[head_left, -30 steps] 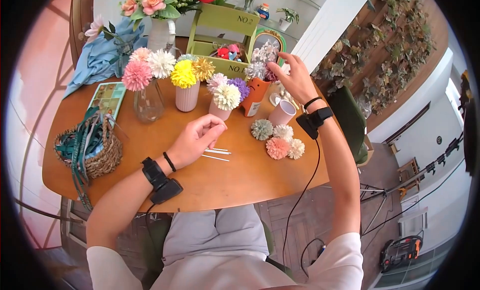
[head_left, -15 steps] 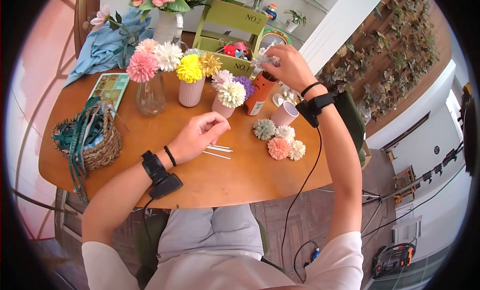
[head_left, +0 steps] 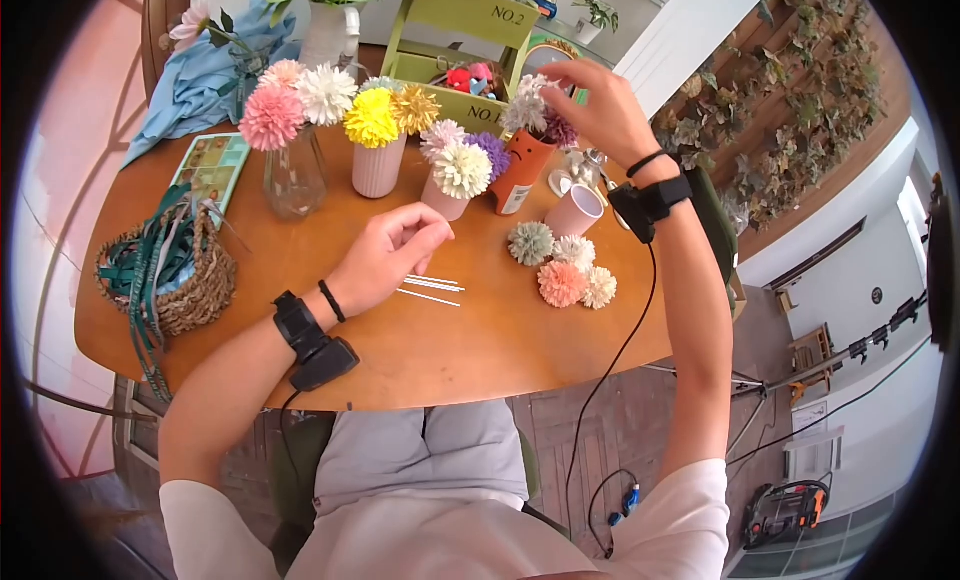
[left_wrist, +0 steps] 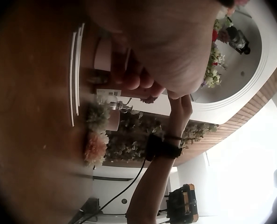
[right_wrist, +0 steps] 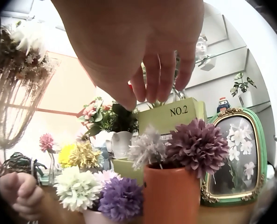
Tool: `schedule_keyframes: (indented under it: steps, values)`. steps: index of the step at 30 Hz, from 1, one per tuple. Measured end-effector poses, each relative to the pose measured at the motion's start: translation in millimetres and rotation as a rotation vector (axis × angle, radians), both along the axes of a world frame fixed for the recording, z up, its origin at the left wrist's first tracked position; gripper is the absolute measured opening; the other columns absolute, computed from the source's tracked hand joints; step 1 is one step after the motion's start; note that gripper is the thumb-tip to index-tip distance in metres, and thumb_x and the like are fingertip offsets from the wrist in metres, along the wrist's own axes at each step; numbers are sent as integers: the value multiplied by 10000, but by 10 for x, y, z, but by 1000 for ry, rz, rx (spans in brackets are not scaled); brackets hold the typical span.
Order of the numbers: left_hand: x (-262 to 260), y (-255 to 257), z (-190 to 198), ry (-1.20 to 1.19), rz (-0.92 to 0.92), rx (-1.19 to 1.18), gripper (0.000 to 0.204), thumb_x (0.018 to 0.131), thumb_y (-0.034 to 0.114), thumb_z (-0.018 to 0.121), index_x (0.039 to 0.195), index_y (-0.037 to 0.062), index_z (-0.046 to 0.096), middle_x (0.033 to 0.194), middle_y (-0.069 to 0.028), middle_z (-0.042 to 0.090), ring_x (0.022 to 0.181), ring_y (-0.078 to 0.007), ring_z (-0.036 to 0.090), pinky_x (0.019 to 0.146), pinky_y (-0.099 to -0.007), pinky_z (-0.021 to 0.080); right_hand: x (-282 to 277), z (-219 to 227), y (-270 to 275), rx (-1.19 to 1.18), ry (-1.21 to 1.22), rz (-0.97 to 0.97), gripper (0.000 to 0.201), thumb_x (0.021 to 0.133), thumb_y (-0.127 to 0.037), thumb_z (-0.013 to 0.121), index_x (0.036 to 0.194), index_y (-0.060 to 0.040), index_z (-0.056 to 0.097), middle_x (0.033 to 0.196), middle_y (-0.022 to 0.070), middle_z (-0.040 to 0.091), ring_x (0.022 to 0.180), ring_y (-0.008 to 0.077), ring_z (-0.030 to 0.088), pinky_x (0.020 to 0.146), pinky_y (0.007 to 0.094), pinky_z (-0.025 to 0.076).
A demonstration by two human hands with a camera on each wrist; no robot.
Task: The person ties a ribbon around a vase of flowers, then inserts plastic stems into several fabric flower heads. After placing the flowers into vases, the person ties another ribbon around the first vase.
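Grey-white [head_left: 527, 105] and mauve [head_left: 560, 130] pompom flowers stand in an orange vase [head_left: 523, 170] with a drawn frowning face. My right hand [head_left: 607, 110] is raised just above and beside them; in the right wrist view its relaxed fingers hang over the pale flower [right_wrist: 147, 148], apart from it and holding nothing. Over the table's middle, my left hand [head_left: 390, 255] hovers with loosely curled fingers and no visible object held. Thin white sticks [head_left: 432, 284] lie beside it, also in the left wrist view [left_wrist: 75, 74].
Pink vases [head_left: 379, 170] and a glass vase [head_left: 295, 180] hold flowers at the back. An empty pink cup [head_left: 575, 211] stands behind loose flower heads [head_left: 562, 283]. At left is a ribbon-filled basket [head_left: 190, 290]; behind stands a green shelf box [head_left: 465, 25].
My right hand came down over the pale flower, then lifted off toward the right with its fingers spread apart from it. My left hand has stayed nearly in place. The head view has shifted slightly.
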State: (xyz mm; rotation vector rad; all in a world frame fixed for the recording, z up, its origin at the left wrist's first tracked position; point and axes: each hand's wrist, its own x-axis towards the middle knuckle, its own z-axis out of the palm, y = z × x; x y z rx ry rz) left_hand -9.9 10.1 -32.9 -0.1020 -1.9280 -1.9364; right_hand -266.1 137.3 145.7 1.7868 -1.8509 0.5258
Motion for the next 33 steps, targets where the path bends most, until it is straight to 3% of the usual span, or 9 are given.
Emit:
schedule_keyframes:
  steps: [6,11,16,19,26,29,33]
  values:
    - [-74,-117,-116,89,133,54,267,1084,240,506,1060,0,622,762,27,518,641,-53,503,610,-205,415,657,-116,255,-99,-93,118,123,890,-86,734,1005,-42,738,839,70,681,705,174,650,648,290,534]
    - [-110,-173,-141,115,186,112,304,1083,283,506,1067,10,639,763,33,508,642,-58,499,623,-211,416,1054,-731,395,314,-121,234,67,858,-108,730,902,-59,717,828,76,686,718,274,674,630,367,546]
    - [-102,-172,-123,97,217,122,308,1085,294,500,1063,24,645,768,38,495,645,-58,486,623,-210,405,1180,-1158,348,488,-68,198,124,883,-193,677,904,-85,736,823,103,694,732,308,676,642,428,548]
    - [-107,-172,-128,79,224,113,306,1087,292,498,1055,26,644,768,38,491,644,-57,483,614,-210,399,1175,-1303,246,489,-141,136,134,869,-207,675,885,-93,744,792,116,698,734,326,679,652,443,552]
    - [-99,-173,-117,33,214,153,293,1087,286,498,1041,28,627,779,37,491,653,-56,478,605,-204,388,1175,-1389,128,490,-126,185,145,844,-190,655,768,-83,719,724,117,682,693,329,679,628,447,555]
    - [-99,-171,-133,19,201,146,296,1088,290,494,1047,28,625,783,37,493,654,-54,480,608,-203,387,1190,-1412,101,577,-87,135,126,855,-169,665,872,-68,739,793,113,685,725,332,671,668,439,549]
    - [-96,-169,-139,6,201,134,300,1091,292,489,1053,26,622,788,35,494,655,-54,481,611,-203,387,1208,-1462,89,577,-6,109,115,856,-139,639,795,-45,669,766,128,663,717,333,668,641,448,543]
